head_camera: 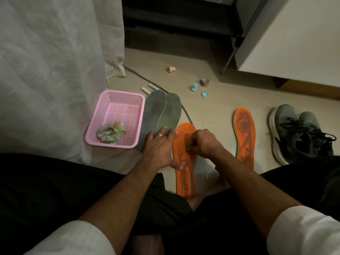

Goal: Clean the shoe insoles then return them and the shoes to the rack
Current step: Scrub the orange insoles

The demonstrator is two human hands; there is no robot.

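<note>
person sits on the floor [211, 115], legs in dark shorts, white sleeves. near orange insole [184, 159] lies flat on the tiles btwn the knees, printed side up. left hand [161, 144] lies spread and flat, fingers straight, thumb pressing the insole's left edge, fingertips resting on the heel ends of two grey-green insoles [161, 115] that lie side by side, overlapping, just right of a pink basket [117, 100]. crumpled used wipes [111, 134] sit in the basket's near corner. right hand [206, 143] is curled, pinching a small dark wad [188, 147] against the insole's mid part; can't tell what the wad is. 2nd orange insole [244, 137] lies well apart to the right, w/ a pair of dark grey shoes [299, 133] just beyond it. small bits farther off: pink cap [171, 69], teal caps [195, 87], two white tubes [150, 88], a cable [185, 113].
</note>
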